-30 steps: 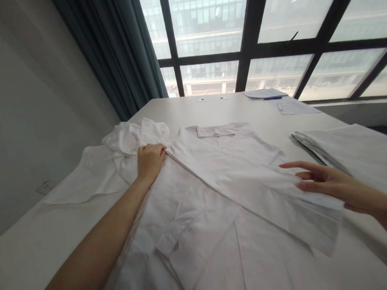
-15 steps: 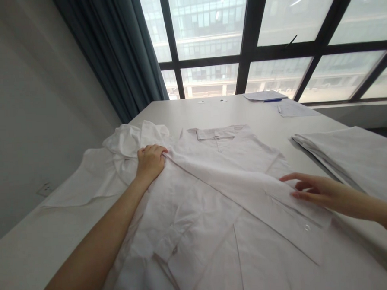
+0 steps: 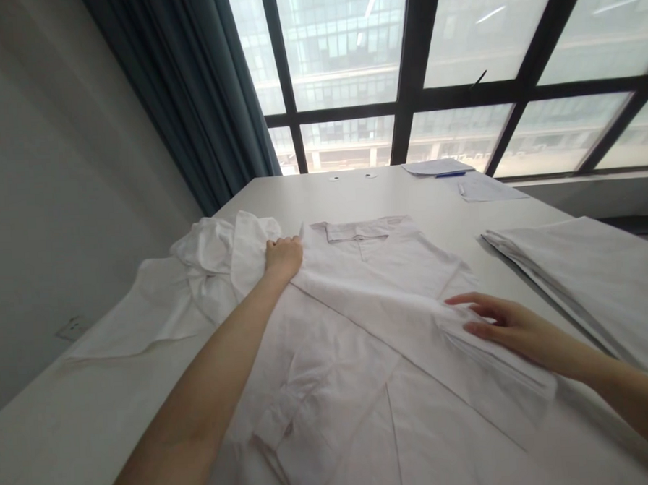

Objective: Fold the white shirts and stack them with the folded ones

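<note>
A white garment lies spread over the table, its collar at the far side and one sleeve laid diagonally across its front. My left hand is at the shoulder end of that sleeve, its fingers curled and closed on the cloth of the garment. Over the cuff end of the sleeve is my right hand, fingers spread and touching the fabric. Another crumpled white cloth lies beside the garment on the left.
On the right of the white table lies a folded white cloth with a dark edge. Papers and a blue pen sit at the far edge, before the windows. A dark curtain hangs at the left.
My left hand has moved right and slightly away along the garment's shoulder. My right hand has shifted a little left over the sleeve. The view has tilted slightly.
</note>
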### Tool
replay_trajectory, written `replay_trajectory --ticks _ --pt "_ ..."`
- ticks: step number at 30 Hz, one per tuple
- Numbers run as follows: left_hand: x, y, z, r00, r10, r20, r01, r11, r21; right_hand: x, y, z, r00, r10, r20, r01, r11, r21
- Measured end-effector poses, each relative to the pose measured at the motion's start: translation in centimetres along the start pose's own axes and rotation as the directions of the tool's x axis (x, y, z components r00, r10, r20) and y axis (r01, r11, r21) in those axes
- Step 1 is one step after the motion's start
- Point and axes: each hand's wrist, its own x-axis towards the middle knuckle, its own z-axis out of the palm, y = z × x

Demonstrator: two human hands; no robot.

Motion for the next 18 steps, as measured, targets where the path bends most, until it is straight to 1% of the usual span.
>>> replay_trajectory --ticks 3,5,8,10,12,14,16,18 --pt "-0.1 0.1 0.3 1.0 0.016 -0.009 -0.015 1.0 0.024 -0.2 -0.6 -0.1 0.999 -0.001 0.046 0.001 1.0 -0.006" --pt "-0.1 -0.2 0.2 1.0 0.021 -0.014 -0.021 0.999 0.03 -0.5 -0.9 -0.4 0.996 -0.005 0.085 0.003 1.0 0.025" --pt "0.0 -0.8 0.0 1.0 0.023 -0.005 -0.023 0.999 0.026 -0.8 -1.2 -1.0 0.991 0.059 0.119 -0.076 0.986 0.147" --pt "0.0 -1.2 0.1 1.0 0.019 0.007 -0.019 1.0 0.024 -1.0 -1.3 -1.5 0.987 0.091 0.129 -0.113 0.978 0.175" --pt "-0.1 -1.3 0.4 1.0 0.021 0.005 -0.022 1.0 0.023 -1.1 -1.2 -1.8 0.985 0.074 0.154 -0.097 0.985 0.143" --pt "-0.3 -1.3 0.5 0.999 0.032 -0.019 -0.032 0.999 0.022 -1.2 -0.9 -2.0 0.975 0.058 0.214 -0.08 0.992 0.093" --pt "-0.4 -1.0 0.4 0.997 0.051 -0.053 -0.05 0.999 0.019 -1.3 -0.4 -1.9 0.958 0.087 0.272 -0.104 0.993 0.048" --pt "-0.5 -0.6 0.2 0.994 0.078 -0.07 -0.078 0.997 0.011 -1.4 0.1 -1.7 0.946 0.131 0.296 -0.14 0.99 0.009"
